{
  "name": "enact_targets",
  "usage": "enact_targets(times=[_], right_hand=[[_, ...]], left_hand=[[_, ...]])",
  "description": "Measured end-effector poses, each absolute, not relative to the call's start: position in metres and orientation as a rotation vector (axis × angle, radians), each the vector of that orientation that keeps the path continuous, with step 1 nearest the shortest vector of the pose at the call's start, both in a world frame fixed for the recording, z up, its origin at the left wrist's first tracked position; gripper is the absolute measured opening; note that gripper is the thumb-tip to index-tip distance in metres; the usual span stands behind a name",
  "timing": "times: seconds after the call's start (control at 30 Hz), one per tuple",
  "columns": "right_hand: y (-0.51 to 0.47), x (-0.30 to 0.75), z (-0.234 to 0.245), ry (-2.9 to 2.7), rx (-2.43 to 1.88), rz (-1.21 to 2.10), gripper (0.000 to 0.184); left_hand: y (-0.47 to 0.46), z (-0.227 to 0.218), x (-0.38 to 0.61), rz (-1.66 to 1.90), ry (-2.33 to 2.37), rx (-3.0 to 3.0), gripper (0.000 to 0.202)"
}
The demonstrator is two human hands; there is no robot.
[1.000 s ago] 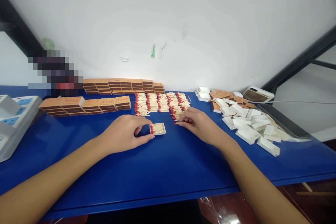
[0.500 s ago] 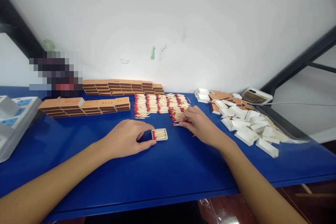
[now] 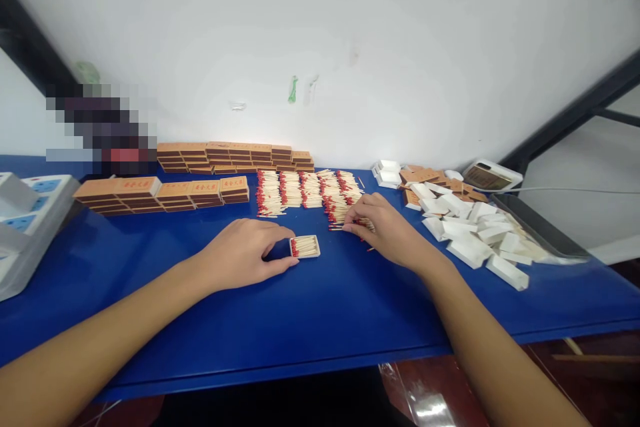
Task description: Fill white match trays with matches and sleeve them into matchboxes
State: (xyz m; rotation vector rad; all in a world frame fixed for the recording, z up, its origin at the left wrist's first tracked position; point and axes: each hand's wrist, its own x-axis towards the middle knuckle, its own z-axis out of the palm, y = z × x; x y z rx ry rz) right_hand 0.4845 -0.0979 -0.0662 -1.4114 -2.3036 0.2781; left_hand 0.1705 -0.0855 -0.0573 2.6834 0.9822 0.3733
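Thumb and fingers of my left hand (image 3: pixel 245 252) grip the left end of a small white matchbox tray (image 3: pixel 309 257) lying on the blue table. Inside the tray is a layer of red-tipped matches (image 3: pixel 305 245). To the right, my right hand (image 3: pixel 384 227) is closed in a pinch at the near edge of the rightmost match pile (image 3: pixel 340 203), on a match (image 3: pixel 335 229) whose red head pokes out leftward. Its palm covers more loose matches. Further match piles (image 3: pixel 270 193) lie in rows behind the tray.
Stacked orange matchboxes (image 3: pixel 203 190) stand at left, with another row (image 3: pixel 240 155) along the wall. Empty white trays (image 3: pixel 467 250) and orange sleeves (image 3: pixel 425 178) are heaped at right beside a phone (image 3: pixel 493 175) and a black tray (image 3: pixel 543 223). A white and blue container (image 3: pixel 37 213) sits far left.
The view has tilted slightly, so everything appears a little higher. My right hand has stayed by the match pile with its fingertips pinched; my left hand still grips the tray.
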Motion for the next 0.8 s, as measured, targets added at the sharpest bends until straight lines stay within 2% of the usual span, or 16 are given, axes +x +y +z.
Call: enact_targets(times=[0.53,0.8], right_hand=[[-0.0938,0.4901,-0.0753,-2.382,-1.442,0.155,0.016],[-0.0996,0.485,-0.0693,-2.392,-1.487,0.237,0.015]], left_hand=[[-0.0824,-0.0599,0.1702,0.369,0.997,2.696,0.037],[-0.0842,-0.0577,0.1701,0.347,0.989,2.699,0.036]])
